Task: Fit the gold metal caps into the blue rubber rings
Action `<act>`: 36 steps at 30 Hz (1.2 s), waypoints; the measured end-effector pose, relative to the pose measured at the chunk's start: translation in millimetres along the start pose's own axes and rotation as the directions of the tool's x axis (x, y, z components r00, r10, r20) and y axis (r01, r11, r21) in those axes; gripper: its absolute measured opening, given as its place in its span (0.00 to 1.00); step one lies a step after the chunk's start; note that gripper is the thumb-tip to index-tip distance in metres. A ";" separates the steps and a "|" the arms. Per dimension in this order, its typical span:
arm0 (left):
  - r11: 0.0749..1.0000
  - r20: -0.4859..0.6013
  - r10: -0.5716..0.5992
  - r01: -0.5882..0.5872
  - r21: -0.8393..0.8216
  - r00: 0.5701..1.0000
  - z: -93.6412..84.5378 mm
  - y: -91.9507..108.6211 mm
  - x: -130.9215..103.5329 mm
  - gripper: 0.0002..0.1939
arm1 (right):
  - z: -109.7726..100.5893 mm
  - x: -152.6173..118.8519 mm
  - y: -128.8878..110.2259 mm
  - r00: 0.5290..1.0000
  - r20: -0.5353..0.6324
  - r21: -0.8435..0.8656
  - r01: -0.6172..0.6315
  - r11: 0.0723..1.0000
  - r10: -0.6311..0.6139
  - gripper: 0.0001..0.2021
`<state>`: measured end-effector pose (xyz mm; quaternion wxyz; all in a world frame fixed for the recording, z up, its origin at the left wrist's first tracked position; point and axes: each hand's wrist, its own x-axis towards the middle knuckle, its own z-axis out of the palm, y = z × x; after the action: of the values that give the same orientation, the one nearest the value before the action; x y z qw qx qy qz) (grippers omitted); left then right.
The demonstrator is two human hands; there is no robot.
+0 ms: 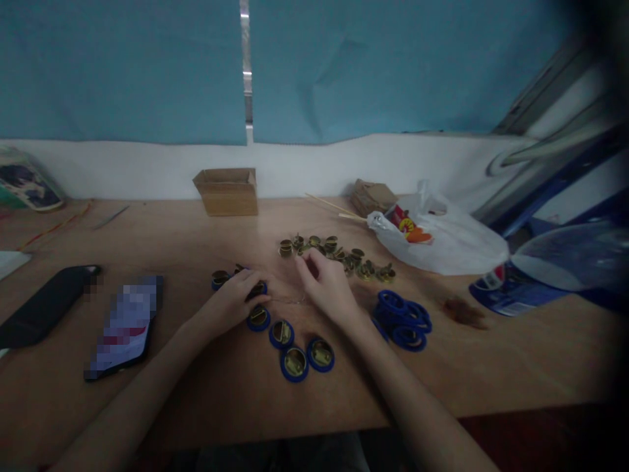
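My left hand (234, 298) rests over some blue-rimmed brass discs at the left, its fingers spread and partly covering them. A brass disc in a blue ring (258, 317) lies by its fingertips. Closer to me are more blue-rimmed discs (295, 362), showing pin-like metal backs. My right hand (322, 278) is at the near edge of a pile of bare brass pieces (356, 254), thumb and fingers pressed together; whatever is between them cannot be made out. Several loose blue rings (403, 321) are heaped to the right of my right forearm.
Two phones, one dark (46, 305) and one lit (125, 328), lie at the left. An open cardboard box (230, 193) stands against the wall. A white plastic bag (452, 239), thin sticks (334, 206) and a large blue-labelled bottle (550, 269) are at the right.
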<state>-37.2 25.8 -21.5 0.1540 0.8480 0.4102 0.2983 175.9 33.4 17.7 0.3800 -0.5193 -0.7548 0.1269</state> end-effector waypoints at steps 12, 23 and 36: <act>0.986 -0.075 0.032 -0.019 0.168 0.997 -7.5 -1.2 0.2 0.15 | -110.8 -47.1 19.7 0.931 -0.366 -0.426 -0.179 0.887 0.013 0.13; 0.986 -0.106 0.084 -0.067 0.150 0.991 -0.3 8.0 0.1 0.09 | -102.6 -82.8 61.2 0.981 -0.066 -0.426 -0.191 0.884 0.180 0.20; 0.987 -0.127 0.094 -0.076 0.144 0.987 0.5 4.2 1.6 0.07 | -49.1 2.3 14.8 0.968 0.211 -0.413 0.216 0.885 -0.138 0.13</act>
<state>-33.5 24.5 -19.1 0.0539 0.8516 0.4028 0.3311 220.3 31.8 43.3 0.1973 -0.5062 -0.8389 -0.0338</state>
